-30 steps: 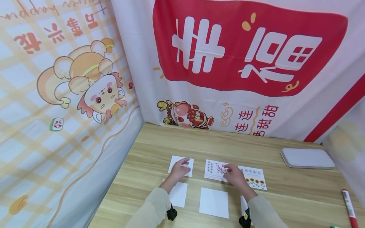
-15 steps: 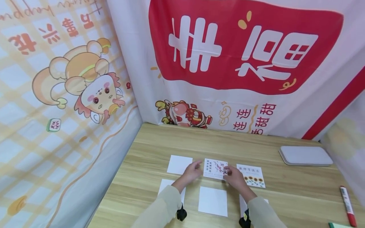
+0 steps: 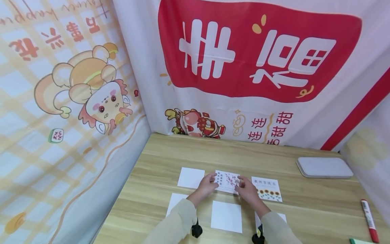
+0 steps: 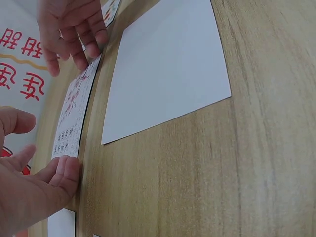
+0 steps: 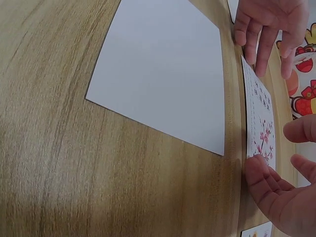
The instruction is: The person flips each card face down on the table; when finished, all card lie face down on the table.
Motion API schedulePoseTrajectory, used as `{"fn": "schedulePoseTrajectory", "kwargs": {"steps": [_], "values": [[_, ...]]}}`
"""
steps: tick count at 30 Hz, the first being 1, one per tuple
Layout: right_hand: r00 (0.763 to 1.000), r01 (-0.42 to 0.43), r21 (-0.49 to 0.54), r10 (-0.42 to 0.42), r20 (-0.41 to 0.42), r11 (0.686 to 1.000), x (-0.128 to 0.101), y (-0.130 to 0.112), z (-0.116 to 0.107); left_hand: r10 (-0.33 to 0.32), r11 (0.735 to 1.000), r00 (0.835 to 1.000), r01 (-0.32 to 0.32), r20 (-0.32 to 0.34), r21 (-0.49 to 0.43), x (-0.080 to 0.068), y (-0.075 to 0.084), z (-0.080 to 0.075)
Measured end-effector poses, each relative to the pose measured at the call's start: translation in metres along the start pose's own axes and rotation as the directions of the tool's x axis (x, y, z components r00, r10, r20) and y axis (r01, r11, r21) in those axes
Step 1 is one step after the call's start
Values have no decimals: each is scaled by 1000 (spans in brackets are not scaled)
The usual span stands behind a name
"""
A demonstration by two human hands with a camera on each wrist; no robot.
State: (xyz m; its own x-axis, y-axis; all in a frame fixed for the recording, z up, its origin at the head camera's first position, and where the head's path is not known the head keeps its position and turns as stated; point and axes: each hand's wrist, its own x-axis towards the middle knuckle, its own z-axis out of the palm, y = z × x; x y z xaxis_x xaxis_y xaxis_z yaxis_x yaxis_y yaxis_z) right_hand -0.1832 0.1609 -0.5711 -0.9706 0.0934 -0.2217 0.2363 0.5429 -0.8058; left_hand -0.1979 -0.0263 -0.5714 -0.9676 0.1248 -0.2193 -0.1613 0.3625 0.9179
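Blossom card [image 3: 226, 182] lies on the tabletop [image 3: 170, 152] between a blank card [image 3: 191, 178] and the sunflower card [image 3: 266, 189], with left grip [image 3: 206, 187] and right grip [image 3: 248, 191] both wide, touching opposite ends, which presumably checks swivelling while leaving most print uncovered.

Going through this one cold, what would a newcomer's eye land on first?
Probably the red panel with large white characters, high on the backdrop behind the table. Next, the cartoon animal printed on the checked cloth at the left. Then the blossom card on the table, with the left hand and right hand at its opposite ends.
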Motion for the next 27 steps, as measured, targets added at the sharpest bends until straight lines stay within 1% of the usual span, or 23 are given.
{"fn": "schedulePoseTrajectory", "kwargs": {"steps": [5,11,15,21,27], "values": [[999,-39,63,38,10,997,1,-3,2,4,999,1000,-5,-24,-35,1,0,-2],[998,-54,151,49,40,987,-2,-5,3,1,999,999,-4,-51,-53,3,0,-5],[998,-55,171,48,44,984,-2,-6,4,-13,994,997,5,-71,-113,5,3,-8],[998,-54,216,44,49,975,-4,-8,7,-38,973,995,17,-87,-230,6,13,-10],[998,-41,284,26,55,958,-6,-13,11,-1,947,995,-30,-97,-320,5,28,-10]]}}
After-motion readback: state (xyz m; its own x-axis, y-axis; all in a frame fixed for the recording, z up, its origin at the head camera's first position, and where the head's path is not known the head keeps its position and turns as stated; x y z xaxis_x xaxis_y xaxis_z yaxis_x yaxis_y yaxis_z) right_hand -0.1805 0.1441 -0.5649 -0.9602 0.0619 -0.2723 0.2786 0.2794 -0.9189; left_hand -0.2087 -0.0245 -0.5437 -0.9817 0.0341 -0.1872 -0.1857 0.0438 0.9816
